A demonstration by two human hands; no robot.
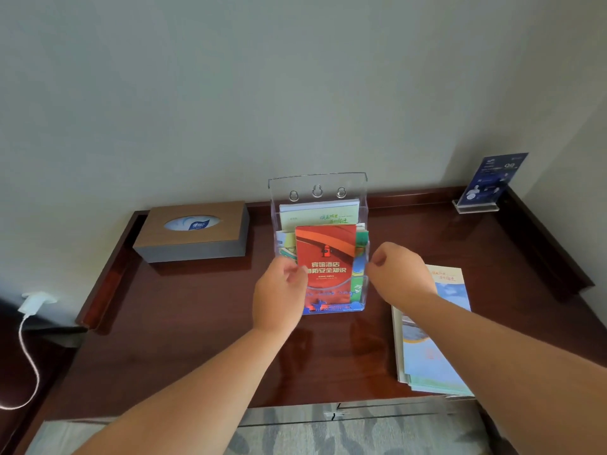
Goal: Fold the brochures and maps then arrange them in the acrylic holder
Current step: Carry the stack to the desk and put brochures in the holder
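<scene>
While a stack of brochures [430,349] lies flat at the worktop's [197,323] near right edge, just beside your right forearm, your left hand [281,292] pinches the left edge of the red brochure [325,257], likely to square it in the front pocket of the acrylic holder [317,182]. Your right hand [399,274] is curled at the holder's right wall, probably steadying it; whether it grips cannot be told. Pale green brochures [318,213] fill the back pocket. Farther off, the tissue box [193,231] and a blue sign stand [489,182] sit well clear of your reach.
</scene>
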